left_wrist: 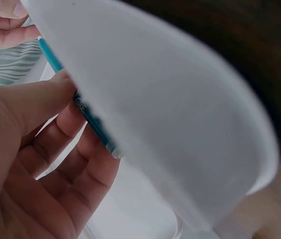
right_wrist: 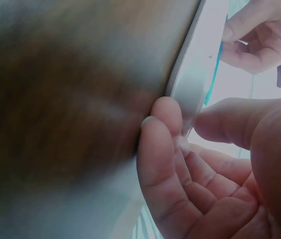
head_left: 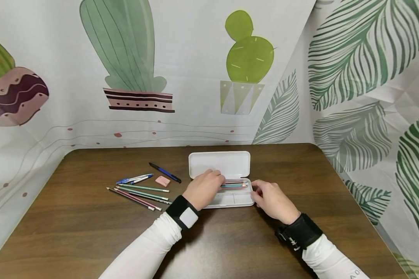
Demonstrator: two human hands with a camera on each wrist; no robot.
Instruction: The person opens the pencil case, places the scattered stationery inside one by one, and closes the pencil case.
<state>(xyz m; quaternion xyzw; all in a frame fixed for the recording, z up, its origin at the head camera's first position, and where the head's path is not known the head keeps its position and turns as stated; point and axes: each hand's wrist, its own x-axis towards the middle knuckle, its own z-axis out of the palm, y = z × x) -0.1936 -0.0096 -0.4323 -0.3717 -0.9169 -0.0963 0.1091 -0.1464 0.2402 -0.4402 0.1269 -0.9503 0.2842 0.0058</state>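
A white pencil case (head_left: 227,206) lies with its lid (head_left: 219,162) raised at the back. Over its left part, my left hand (head_left: 203,190) pinches a teal pencil (left_wrist: 94,124) between thumb and fingers; pale lettering shows along its side. Beyond that hand, several pencils (head_left: 235,186) lie in the rear compartment, partly hidden by the fingers. At the case's right end, my right hand (head_left: 275,200) holds the end wall (right_wrist: 193,92), with the thumb on the inner side and the fingers outside.
Left of the case lie several loose pencils (head_left: 143,194), a pink eraser (head_left: 162,181), blue-and-white pens (head_left: 134,179) and a blue-and-black pen (head_left: 165,172). All rest on a brown wooden table (head_left: 73,232). A cactus-print cloth (head_left: 192,77) hangs behind it.
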